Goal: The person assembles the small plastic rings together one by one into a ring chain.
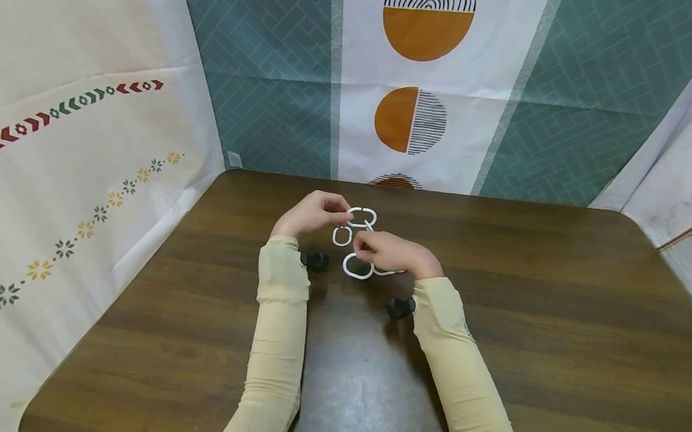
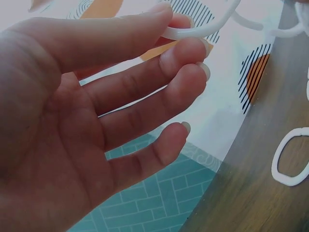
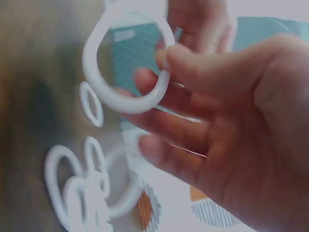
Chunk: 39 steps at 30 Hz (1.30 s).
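My left hand (image 1: 315, 213) pinches a white oval ring (image 1: 370, 210) between thumb and fingers, above the far part of the table. A small gap shows in this ring's top side. Another white link (image 1: 369, 226) hangs at its lower right. To the right, my right hand (image 1: 399, 253) pinches a second white ring (image 3: 91, 60) between thumb and index finger; its other fingers are bent loosely. A loose-looking white ring (image 2: 276, 164) lies on the table between the hands. Several more white rings (image 3: 52, 181) overlap below the right hand, and whether they are linked I cannot tell.
Both hands are over a brown wooden table (image 1: 159, 337), near its back edge. Patterned cloths (image 1: 257, 100) hang behind it and white cloth (image 1: 80, 188) at the left. A black wrist camera (image 1: 316, 262) sits on the left wrist, another black camera (image 1: 400, 308) on the right.
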Motion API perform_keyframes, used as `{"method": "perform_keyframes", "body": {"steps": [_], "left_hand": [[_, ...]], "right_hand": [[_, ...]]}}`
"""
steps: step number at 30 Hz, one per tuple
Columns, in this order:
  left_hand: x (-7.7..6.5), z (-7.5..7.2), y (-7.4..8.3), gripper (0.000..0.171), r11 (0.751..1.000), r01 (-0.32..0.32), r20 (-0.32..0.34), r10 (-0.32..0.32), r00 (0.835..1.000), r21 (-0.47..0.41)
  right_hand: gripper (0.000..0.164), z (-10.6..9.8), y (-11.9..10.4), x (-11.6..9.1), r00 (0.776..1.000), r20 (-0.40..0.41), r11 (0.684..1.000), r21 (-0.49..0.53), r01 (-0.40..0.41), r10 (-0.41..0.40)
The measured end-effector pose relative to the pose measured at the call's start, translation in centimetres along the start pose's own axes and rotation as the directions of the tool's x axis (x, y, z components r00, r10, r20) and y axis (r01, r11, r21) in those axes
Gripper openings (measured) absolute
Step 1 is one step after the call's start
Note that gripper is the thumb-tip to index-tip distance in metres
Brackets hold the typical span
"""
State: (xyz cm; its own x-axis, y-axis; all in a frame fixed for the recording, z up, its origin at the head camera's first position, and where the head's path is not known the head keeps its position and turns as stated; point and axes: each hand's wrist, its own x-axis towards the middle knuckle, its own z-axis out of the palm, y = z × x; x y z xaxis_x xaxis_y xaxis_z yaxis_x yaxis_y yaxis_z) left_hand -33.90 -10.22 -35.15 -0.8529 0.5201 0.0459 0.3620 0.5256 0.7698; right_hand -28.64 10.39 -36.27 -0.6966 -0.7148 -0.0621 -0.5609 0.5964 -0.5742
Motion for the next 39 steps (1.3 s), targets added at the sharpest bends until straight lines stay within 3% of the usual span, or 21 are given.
{"method": "perform_keyframes", "body": {"steps": [4, 8, 13, 18, 22, 30, 39], "left_hand": [[0.1, 0.3, 0.4, 0.019, 1.0, -0.013, 0.019, 0.013, 1.0, -0.007], [0.4, 0.5, 0.8, 0.02, 1.0, -0.03, 0.022, 0.03, 0.999, -0.008], [0.9, 1.0, 1.5, 0.022, 0.999, -0.05, -0.005, 0.049, 0.999, -0.015], [1.3, 1.4, 1.9, 0.022, 0.998, -0.062, -0.008, 0.062, 0.998, -0.013], [1.6, 1.6, 2.1, 0.019, 0.998, -0.064, 0.001, 0.064, 0.998, 0.001], [1.8, 1.9, 2.3, 0.017, 0.997, -0.072, 0.031, 0.072, 0.997, 0.028], [2.1, 2.4, 2.6, 0.015, 0.996, -0.087, 0.061, 0.085, 0.995, 0.033]], "right_hand": [[0.006, -1.1, 0.2, -1.1, 0.999, -0.007, 0.991, 0.126, -0.04, 0.041], [0.008, -2.2, 0.2, -2.1, 0.988, -0.118, 0.98, 0.186, -0.075, 0.098], [0.009, -3.2, 0.7, -3.1, 0.941, -0.311, 0.983, 0.159, -0.091, 0.138], [0.018, -3.9, 1.2, -3.9, 0.901, -0.419, 0.993, 0.096, -0.075, 0.109], [0.022, -4.1, 1.5, -4.2, 0.893, -0.437, 0.99, 0.13, -0.056, 0.108], [0.017, -4.5, 1.7, -4.7, 0.891, -0.421, 0.981, 0.154, -0.113, 0.169], [0.017, -4.7, 1.8, -4.7, 0.839, -0.486, 0.967, 0.187, -0.173, 0.244]]}}
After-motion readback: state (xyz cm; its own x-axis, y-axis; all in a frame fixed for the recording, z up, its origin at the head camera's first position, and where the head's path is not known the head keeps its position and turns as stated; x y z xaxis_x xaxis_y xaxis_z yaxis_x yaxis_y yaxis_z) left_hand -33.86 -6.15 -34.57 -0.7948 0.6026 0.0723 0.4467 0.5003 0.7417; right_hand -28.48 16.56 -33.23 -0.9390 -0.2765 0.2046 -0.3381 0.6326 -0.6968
